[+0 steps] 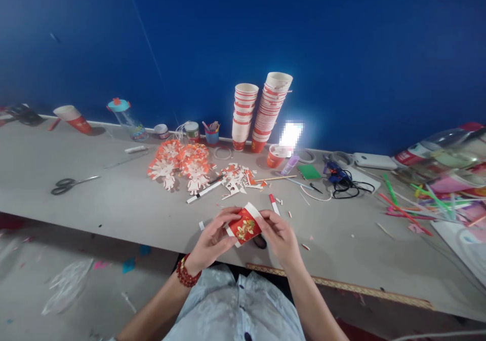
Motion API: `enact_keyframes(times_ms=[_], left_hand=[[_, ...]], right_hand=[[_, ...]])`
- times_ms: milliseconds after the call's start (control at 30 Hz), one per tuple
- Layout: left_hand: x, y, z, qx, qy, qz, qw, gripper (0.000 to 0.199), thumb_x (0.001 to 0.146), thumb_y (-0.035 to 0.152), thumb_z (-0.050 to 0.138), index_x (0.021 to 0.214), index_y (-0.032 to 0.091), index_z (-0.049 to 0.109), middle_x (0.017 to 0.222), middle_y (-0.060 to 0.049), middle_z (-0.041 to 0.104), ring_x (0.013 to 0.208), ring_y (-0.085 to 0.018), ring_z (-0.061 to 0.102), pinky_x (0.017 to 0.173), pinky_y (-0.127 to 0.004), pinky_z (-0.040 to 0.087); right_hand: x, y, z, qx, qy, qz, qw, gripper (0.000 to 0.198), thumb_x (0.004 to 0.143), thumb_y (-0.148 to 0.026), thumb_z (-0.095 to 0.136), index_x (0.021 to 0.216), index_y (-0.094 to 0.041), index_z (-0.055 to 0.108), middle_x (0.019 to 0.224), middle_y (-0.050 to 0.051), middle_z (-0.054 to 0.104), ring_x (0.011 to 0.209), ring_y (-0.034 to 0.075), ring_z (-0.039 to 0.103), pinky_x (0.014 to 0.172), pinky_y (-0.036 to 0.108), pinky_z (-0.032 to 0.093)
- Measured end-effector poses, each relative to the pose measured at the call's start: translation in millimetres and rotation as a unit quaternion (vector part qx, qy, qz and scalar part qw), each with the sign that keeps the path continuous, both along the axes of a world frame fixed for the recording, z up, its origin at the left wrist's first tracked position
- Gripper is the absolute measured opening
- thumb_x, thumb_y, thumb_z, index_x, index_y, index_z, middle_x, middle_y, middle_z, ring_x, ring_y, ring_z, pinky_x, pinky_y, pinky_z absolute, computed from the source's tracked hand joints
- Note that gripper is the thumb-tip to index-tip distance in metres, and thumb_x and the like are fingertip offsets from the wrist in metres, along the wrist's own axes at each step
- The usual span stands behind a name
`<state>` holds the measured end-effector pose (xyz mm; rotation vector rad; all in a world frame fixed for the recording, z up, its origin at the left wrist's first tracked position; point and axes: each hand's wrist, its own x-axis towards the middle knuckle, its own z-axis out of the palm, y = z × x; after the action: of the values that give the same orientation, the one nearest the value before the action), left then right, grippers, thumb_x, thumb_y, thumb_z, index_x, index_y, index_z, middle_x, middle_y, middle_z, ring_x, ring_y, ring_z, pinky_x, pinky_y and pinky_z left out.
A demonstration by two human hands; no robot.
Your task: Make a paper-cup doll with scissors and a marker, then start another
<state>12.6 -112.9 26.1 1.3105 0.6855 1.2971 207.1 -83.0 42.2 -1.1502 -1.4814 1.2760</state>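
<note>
Between my two hands is a red paper cup piece [245, 228] with white edges and a gold printed pattern, tilted above the table's front edge. My left hand [217, 239] pinches its left side, and my right hand [279, 232] grips the upper right side. Partly hidden under it is a black loop [260, 241], perhaps a scissors handle. Just beyond my right hand lies a red-and-white marker [274, 204]. Paper scraps [238, 179] are heaped farther back, beside orange-and-white paper cutouts [178, 161], some shaped like rabbits.
Two tall stacks of paper cups [243, 115] stand against the blue wall. Scissors [74, 183] and a clear bottle [129, 120] are on the left. A blue glue gun [336, 173] with a tangled cord and colourful sticks [410, 214] lie right. A patterned strip [341, 286] runs along the front edge.
</note>
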Motion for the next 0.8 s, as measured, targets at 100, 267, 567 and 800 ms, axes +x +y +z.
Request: enact_keyframes(times_ms=[100,267,567,800], left_hand=[[-0.1,-3.0,-3.3,-0.011,0.018,0.016,1.0,0.038,0.085,0.025,0.065,0.123,0.025,0.062,0.142,-0.014,0.045,0.136,-0.034,0.037,0.105,-0.047,0.04],[-0.7,-5.8,-4.1,-0.012,0.033,0.019,0.999,0.042,0.084,0.024,0.066,0.125,0.025,0.061,0.144,-0.015,0.043,0.136,-0.034,0.037,0.105,-0.046,0.042],[2.6,-5.6,-1.4,-0.014,0.052,0.005,0.999,0.038,0.089,0.023,0.06,0.126,0.024,0.057,0.142,-0.016,0.043,0.132,-0.033,0.041,0.102,-0.046,0.044],[8.1,-7.5,-0.8,-0.008,0.094,0.026,0.995,0.041,0.089,0.022,0.059,0.129,0.025,0.052,0.143,-0.014,0.042,0.133,-0.032,0.042,0.103,-0.044,0.045]], right_hand=[[0.0,1.9,-1.0,0.008,-0.004,-0.005,1.0,0.029,0.091,-0.045,0.057,0.091,-0.018,0.067,0.078,0.003,0.067,0.069,0.017,0.06,0.06,0.024,0.045],[-1.6,3.4,-0.8,0.013,-0.007,-0.003,1.0,0.028,0.092,-0.043,0.057,0.091,-0.019,0.069,0.081,0.004,0.069,0.071,0.017,0.061,0.063,0.024,0.047],[-2.4,4.8,-1.5,0.033,-0.018,-0.005,0.999,0.026,0.091,-0.041,0.058,0.095,-0.019,0.071,0.088,0.005,0.072,0.078,0.02,0.065,0.07,0.028,0.05],[-4.9,4.5,2.5,0.044,-0.04,-0.008,0.998,0.025,0.091,-0.04,0.058,0.095,-0.02,0.071,0.086,0.005,0.073,0.076,0.021,0.067,0.068,0.028,0.052]])
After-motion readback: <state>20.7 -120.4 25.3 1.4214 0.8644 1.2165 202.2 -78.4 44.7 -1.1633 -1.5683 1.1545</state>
